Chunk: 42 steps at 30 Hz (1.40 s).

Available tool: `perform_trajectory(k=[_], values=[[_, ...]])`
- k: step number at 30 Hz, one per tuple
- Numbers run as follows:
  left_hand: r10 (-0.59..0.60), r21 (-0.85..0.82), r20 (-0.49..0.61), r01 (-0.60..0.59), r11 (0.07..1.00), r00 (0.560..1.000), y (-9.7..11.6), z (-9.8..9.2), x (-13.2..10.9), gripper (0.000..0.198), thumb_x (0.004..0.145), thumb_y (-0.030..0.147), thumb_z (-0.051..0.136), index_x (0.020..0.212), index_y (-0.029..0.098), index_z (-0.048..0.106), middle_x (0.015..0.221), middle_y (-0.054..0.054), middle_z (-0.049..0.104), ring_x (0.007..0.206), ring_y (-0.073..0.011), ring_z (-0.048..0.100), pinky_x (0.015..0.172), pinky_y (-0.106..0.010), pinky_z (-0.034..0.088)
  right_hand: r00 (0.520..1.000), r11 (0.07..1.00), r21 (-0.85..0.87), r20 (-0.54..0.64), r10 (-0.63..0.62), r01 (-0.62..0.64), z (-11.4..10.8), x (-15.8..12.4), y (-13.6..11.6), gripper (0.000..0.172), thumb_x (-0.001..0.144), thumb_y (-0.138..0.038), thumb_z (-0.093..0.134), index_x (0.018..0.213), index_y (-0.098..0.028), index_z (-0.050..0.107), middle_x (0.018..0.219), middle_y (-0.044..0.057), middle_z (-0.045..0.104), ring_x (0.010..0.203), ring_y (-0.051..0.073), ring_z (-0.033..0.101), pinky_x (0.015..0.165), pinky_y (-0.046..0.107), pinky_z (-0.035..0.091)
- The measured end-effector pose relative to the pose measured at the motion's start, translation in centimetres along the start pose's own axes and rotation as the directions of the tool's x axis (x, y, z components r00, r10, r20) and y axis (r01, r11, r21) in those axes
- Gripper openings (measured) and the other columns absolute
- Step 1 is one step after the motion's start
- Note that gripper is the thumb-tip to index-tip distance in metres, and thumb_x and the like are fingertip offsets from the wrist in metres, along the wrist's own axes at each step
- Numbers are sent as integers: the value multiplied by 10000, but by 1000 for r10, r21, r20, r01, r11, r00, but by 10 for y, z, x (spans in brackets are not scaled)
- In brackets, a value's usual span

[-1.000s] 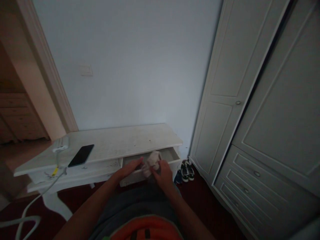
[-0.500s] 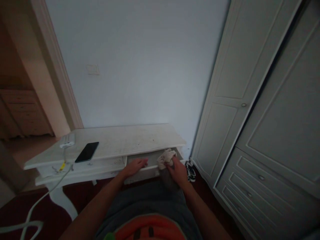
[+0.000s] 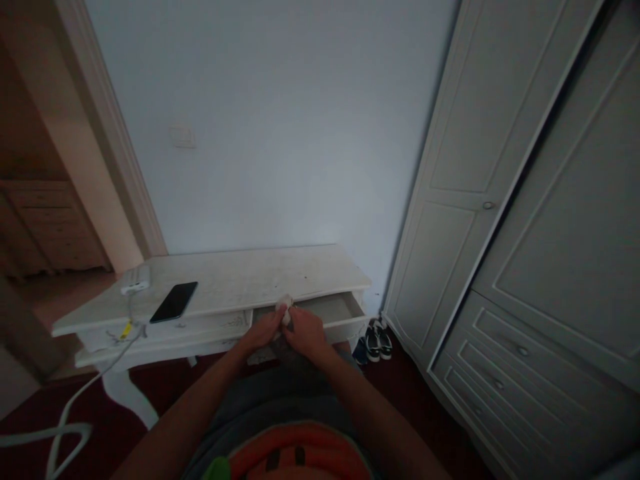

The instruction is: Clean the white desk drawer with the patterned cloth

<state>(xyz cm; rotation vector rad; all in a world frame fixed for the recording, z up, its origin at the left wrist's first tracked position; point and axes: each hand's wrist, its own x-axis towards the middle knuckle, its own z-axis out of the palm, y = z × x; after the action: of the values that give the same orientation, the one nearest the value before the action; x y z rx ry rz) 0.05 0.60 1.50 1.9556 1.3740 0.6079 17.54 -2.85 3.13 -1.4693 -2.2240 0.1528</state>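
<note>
A crumpled, light-coloured cloth is bunched between my two hands, over the front of a pulled-out drawer. My left hand grips it from the left with fingers closed. From the right, my right hand is closed on it too, its knuckles close to the left fingers. A darker part of the cloth hangs below the hands, largely hidden by them. The drawer's right part shows a bare grey bottom; the hands cover much of its left part. It belongs to a white table against the wall.
A black phone and a white power strip lie on the table's left side. A white cable runs down to the dark red floor. Black-and-white shoes stand right of the table, near a tall wardrobe.
My right hand has carried the cloth left, from the drawer's right side to its middle. My left hand, free before, now grips the cloth too.
</note>
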Motion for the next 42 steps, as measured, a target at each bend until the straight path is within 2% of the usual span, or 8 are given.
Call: perform_trajectory(k=[8,11,15,21,26,33,38,42], values=[[63,279,-41,-50,959,997,9,9,-16,884,957,835,185,1307,191,679,1241,-188,777,1194,-368,707,1033,-452,487,995,997,-49,78,60,-57,-26,14,36,339,955,-513,659,1179,-265,716,1179,69,785,1091,267,717,848,314,481],[98,426,-26,-78,901,995,10,16,-26,747,901,831,446,1220,213,722,1116,-208,796,1101,-430,722,994,-516,491,985,983,-96,53,165,-159,-53,10,78,334,941,-470,685,1172,-234,741,1170,105,791,1068,287,724,850,329,480],[134,541,20,-123,832,991,8,18,-29,649,979,737,397,1028,211,774,1039,-221,796,1027,-431,737,940,-531,510,965,956,-131,-23,263,-264,-101,10,123,353,976,-483,635,1218,-246,731,1201,100,785,1081,283,717,844,326,475],[182,629,65,-182,756,981,7,14,-26,603,1026,684,379,1077,217,757,1069,-198,802,995,-381,756,886,-462,534,925,915,-173,-178,335,-364,-151,66,133,496,1044,-611,478,1330,-235,628,1260,145,734,1113,313,686,872,372,473],[207,684,27,-169,710,978,5,11,-24,612,1040,682,355,1089,214,747,1034,-186,805,966,-370,763,820,-427,536,911,896,-197,-197,362,-398,-128,109,123,512,1061,-497,488,1440,-155,528,1362,226,634,1179,329,655,918,402,488],[334,707,-61,-195,680,941,9,18,-13,519,1053,615,419,1079,204,736,1020,-162,785,984,-348,732,837,-429,533,976,946,-237,-56,212,-219,-64,94,122,596,1041,-604,523,1540,-277,524,1666,142,420,1511,322,409,1203,444,320],[462,724,-128,-236,649,878,3,15,-8,445,1020,535,574,1320,219,663,1379,-171,682,1293,-365,603,1094,-513,450,977,953,-274,129,171,-131,-60,98,141,1035,891,-776,637,1699,-254,256,1790,154,92,1636,387,95,1282,541,153],[574,756,-257,-208,621,777,-8,11,0,579,955,575,666,1400,207,610,1483,-190,627,1337,-379,591,1120,-540,467,967,952,-288,252,-28,102,-66,103,156,1261,724,-595,883,1716,-299,162,1791,130,96,1636,394,93,1283,574,156]])
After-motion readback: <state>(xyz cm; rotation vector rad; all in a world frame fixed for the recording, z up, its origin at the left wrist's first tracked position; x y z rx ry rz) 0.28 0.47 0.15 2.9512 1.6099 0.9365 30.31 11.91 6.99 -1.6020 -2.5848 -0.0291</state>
